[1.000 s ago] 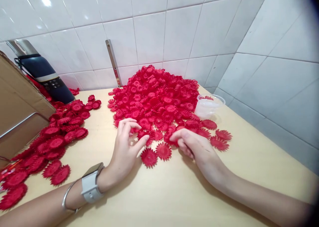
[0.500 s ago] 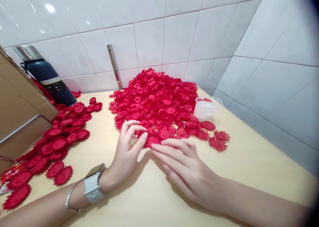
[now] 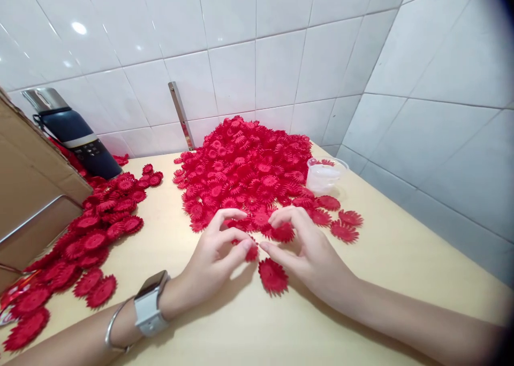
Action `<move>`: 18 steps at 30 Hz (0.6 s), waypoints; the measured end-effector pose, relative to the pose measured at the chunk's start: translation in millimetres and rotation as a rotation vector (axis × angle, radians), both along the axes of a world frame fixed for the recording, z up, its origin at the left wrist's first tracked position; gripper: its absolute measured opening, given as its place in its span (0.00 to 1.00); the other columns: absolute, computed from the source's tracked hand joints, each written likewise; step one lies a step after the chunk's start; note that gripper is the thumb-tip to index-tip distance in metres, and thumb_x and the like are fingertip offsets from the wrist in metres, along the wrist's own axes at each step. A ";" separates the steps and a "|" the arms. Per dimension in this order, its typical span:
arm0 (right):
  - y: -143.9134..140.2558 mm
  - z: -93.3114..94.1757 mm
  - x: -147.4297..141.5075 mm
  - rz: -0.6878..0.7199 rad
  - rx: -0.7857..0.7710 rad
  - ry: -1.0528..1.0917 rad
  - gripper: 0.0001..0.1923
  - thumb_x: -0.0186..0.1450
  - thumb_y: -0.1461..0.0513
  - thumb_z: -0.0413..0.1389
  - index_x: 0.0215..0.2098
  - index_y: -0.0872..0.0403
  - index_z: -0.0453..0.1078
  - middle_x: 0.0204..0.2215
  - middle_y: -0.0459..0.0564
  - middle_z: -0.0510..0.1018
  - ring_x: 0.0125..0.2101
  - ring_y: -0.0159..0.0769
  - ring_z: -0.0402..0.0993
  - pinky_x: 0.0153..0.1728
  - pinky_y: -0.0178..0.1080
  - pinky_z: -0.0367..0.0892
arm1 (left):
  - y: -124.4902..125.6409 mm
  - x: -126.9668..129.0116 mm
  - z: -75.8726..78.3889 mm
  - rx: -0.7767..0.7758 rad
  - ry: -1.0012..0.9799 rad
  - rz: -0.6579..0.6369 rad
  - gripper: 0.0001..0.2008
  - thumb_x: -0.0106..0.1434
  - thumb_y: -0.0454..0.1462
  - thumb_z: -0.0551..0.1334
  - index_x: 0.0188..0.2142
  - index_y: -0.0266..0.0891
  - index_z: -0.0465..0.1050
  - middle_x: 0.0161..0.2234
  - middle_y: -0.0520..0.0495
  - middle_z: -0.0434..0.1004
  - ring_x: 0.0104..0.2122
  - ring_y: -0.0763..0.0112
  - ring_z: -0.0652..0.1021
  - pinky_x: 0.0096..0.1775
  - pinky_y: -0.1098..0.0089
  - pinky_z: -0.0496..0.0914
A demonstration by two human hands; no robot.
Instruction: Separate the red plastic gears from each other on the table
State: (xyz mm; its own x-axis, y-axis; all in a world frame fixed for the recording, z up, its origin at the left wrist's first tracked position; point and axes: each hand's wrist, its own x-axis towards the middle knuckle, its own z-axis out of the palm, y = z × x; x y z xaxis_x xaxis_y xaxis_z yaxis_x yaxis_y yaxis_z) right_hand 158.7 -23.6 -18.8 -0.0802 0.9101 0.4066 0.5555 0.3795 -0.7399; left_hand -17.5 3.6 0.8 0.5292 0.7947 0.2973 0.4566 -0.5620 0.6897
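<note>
- Two hands meet at our near edge of the flower heap [image 3: 249,168] on the table [image 3: 385,280].
- Our left hand [image 3: 212,261] curls loosely, thumb and fingers pinching a red flower [image 3: 252,252].
- Our right hand [image 3: 309,251] is half open, fingertips touching another flower [image 3: 283,232].
- One loose flower [image 3: 273,276] lies between our hands.

The flowers [image 3: 249,168] at 12 o'clock look like matt red cloth with ribbed, frayed petals. The surface [image 3: 249,323] is pale wood-look laminate, smooth with a soft sheen. The wall tiles [image 3: 257,45] are glossy white ceramic. At 2 o'clock the cup [image 3: 323,174] is clear thin plastic. At 10 o'clock the flask [image 3: 76,136] is matt dark blue with a brushed metal cap, beside matt brown cardboard [image 3: 28,168].
</note>
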 end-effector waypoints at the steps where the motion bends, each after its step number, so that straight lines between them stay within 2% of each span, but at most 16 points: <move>1: 1.3 1.3 0.6 0.004 -0.061 -0.005 0.07 0.57 0.64 0.54 0.31 0.52 0.57 0.31 0.48 0.67 0.34 0.37 0.62 0.32 0.40 0.62 | -0.6 0.4 0.2 0.009 0.014 -0.010 0.07 0.59 0.35 0.55 0.29 0.40 0.71 0.46 0.47 0.61 0.48 0.68 0.65 0.51 0.68 0.59; 3: 2.3 4.8 1.0 0.018 -0.117 -0.030 0.06 0.58 0.64 0.53 0.30 0.53 0.58 0.30 0.47 0.66 0.33 0.36 0.61 0.33 0.40 0.61 | -2.4 0.9 0.2 0.048 0.043 -0.027 0.03 0.56 0.35 0.58 0.31 0.40 0.70 0.46 0.45 0.61 0.48 0.66 0.65 0.50 0.67 0.60; 7: -1.1 8.4 -1.2 0.082 -0.091 -0.153 0.05 0.58 0.65 0.50 0.25 0.54 0.58 0.27 0.46 0.65 0.32 0.36 0.59 0.35 0.41 0.57 | -5.2 1.3 -0.6 0.146 0.077 -0.044 0.05 0.55 0.32 0.57 0.32 0.39 0.69 0.46 0.44 0.61 0.49 0.65 0.64 0.49 0.66 0.61; 12: -3.8 4.1 -3.9 0.162 -0.024 -0.404 0.07 0.55 0.67 0.52 0.22 0.55 0.57 0.23 0.45 0.66 0.30 0.36 0.58 0.32 0.41 0.52 | -4.2 3.1 -0.8 0.139 0.132 0.084 0.06 0.56 0.30 0.55 0.30 0.39 0.69 0.44 0.45 0.64 0.46 0.65 0.66 0.47 0.62 0.61; 15: -1.2 3.2 -2.4 0.084 -0.028 -0.317 0.08 0.59 0.68 0.47 0.23 0.55 0.57 0.23 0.46 0.67 0.28 0.35 0.60 0.32 0.41 0.53 | -4.9 4.5 -0.4 0.163 0.191 0.133 0.07 0.55 0.30 0.55 0.25 0.38 0.69 0.43 0.46 0.66 0.45 0.63 0.66 0.47 0.58 0.59; 18: 2.2 3.3 -0.4 -0.014 -0.109 -0.073 0.07 0.63 0.64 0.44 0.27 0.53 0.56 0.23 0.45 0.67 0.25 0.33 0.62 0.28 0.38 0.57 | -6.0 5.1 -0.1 0.198 0.263 0.101 0.07 0.54 0.31 0.56 0.22 0.38 0.70 0.44 0.46 0.67 0.47 0.60 0.65 0.47 0.55 0.56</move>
State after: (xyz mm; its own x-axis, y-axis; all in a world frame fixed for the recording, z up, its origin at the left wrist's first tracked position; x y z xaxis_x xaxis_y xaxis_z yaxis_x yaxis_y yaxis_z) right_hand 158.2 -21.4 -15.5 -0.0933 0.9498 0.2987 0.6137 0.2911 -0.7339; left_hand -12.4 -2.3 0.7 0.5302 0.7872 0.3149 0.6641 -0.6165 0.4230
